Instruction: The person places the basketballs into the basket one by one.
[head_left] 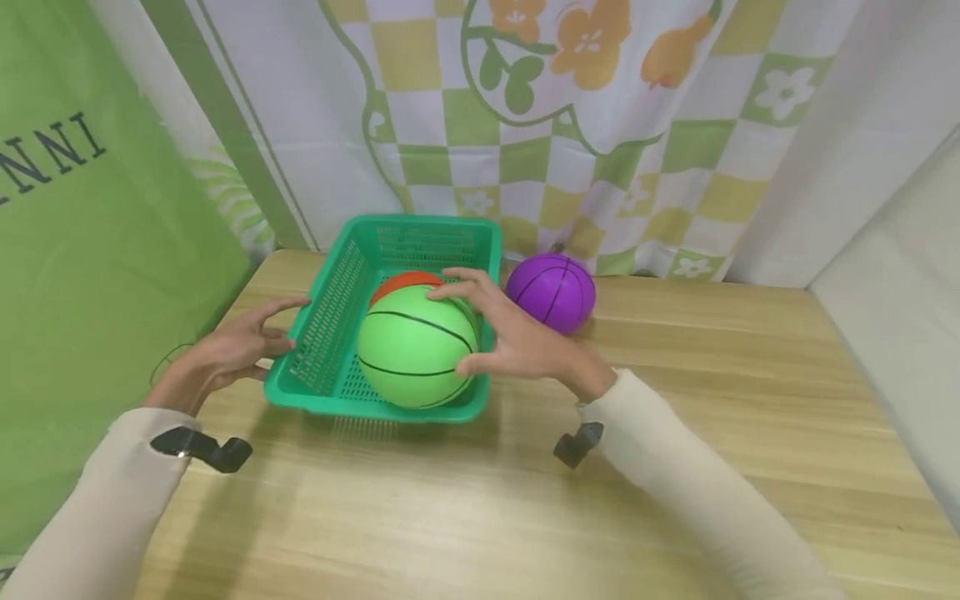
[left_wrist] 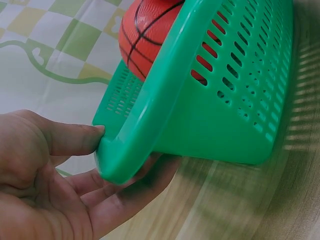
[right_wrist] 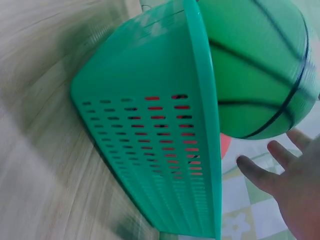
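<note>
A green plastic basket [head_left: 378, 408] with slotted sides is on the wooden table. My left hand [head_left: 238, 343] grips its left rim, thumb over the edge and fingers beneath, as the left wrist view shows. Inside the basket, a bright green ball [head_left: 416, 350] with black lines bulges above the front rim [right_wrist: 202, 65]. An orange-red ball [left_wrist: 147, 37] sits behind it, mostly covered in the head view. My right hand [head_left: 510, 333] is spread at the green ball's right side, thumb low and fingers over the top; in the right wrist view the fingertips extend just past its edge.
A purple ball [head_left: 551, 293] lies on the table [head_left: 675, 417], right of the basket near the back. Behind hangs a checked, flowered curtain [head_left: 472, 117]. Green fabric [head_left: 90, 250] closes off the left side, and a pale wall [head_left: 900, 233] stands to the right.
</note>
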